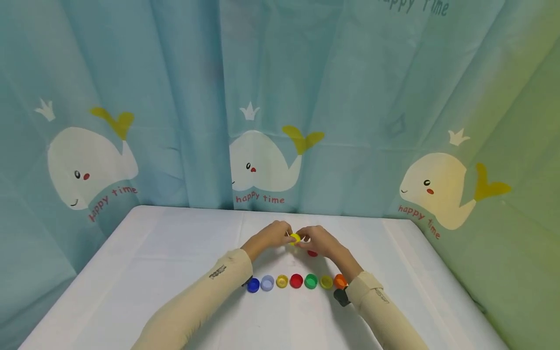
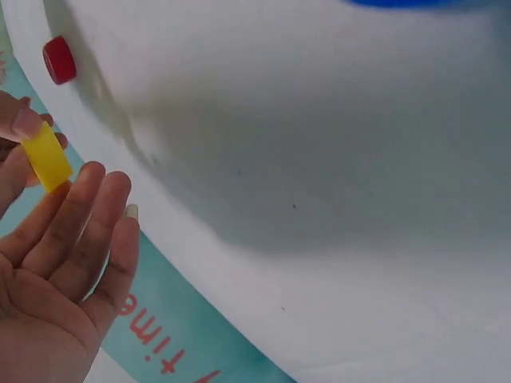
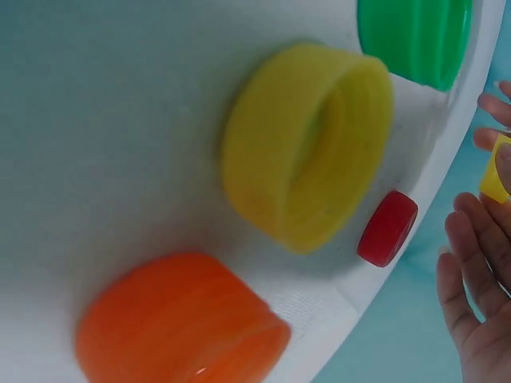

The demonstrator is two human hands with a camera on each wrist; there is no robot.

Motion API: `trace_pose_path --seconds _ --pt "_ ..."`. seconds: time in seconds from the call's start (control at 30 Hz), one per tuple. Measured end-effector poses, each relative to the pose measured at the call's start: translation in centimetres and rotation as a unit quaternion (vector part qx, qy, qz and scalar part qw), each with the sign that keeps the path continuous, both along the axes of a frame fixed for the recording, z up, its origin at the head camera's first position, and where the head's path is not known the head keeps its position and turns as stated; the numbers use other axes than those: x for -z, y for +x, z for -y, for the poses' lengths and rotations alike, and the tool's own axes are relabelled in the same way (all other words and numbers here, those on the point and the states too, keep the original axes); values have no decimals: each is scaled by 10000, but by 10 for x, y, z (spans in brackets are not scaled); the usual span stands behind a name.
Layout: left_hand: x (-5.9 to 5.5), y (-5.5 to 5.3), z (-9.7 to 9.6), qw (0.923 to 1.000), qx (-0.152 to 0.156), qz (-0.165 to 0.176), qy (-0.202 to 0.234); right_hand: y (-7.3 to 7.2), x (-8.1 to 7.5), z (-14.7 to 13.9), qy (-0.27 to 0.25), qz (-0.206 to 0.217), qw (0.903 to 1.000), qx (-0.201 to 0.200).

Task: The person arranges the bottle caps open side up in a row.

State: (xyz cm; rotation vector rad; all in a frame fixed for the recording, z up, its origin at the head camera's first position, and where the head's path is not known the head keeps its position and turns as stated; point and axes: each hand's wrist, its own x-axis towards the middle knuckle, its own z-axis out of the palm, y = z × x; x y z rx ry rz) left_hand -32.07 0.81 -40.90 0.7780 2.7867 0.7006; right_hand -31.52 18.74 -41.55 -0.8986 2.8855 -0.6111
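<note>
Raised above the far half of the table, a bright yellow bottle cap [image 1: 295, 238] is between my two hands. My left hand [image 1: 276, 234] pinches it from the left, and my right hand [image 1: 321, 240] has its thumb and fingertips on the other side. In the left wrist view the yellow cap [image 2: 49, 163] shows its side wall, with fingers of both hands on it; the left hand's outer fingers are spread. At the right wrist view's edge, the cap [image 3: 497, 171] is partly cut off. A red cap [image 1: 312, 253] lies on the table below the right hand.
Nearer me runs a row of caps, open side up: blue [image 1: 253, 285], pale violet [image 1: 267, 283], gold [image 1: 282, 281], red [image 1: 296, 281], green [image 1: 311, 281], dull yellow [image 1: 326, 282] and orange [image 1: 340, 281]. A curtain [image 1: 350, 180] with whales hangs behind the white table [image 1: 175, 248].
</note>
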Motion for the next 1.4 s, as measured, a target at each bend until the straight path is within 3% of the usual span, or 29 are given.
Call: trace_pose_path --seconds 0.27,0.57,0.8,1.07,1.2,1.4 --pt "0 9 2 9970 -279 163 706 8 0 0 -238 -88 9997 1" --pt "-2 30 13 9777 -608 774 1854 27 -5 3 -451 -13 9989 -100" --pt "-5 44 15 9690 -569 884 2237 40 -8 1 -815 -6 9964 -233" --pt "-4 61 22 9630 -417 1048 2446 56 -9 -2 -1608 572 9846 -379" --pt "-4 69 26 9625 -215 890 2555 66 -11 -3 -1938 748 9777 -302" --pt "-7 79 29 9593 -110 724 2728 92 -43 6 -2128 1116 9703 -272"
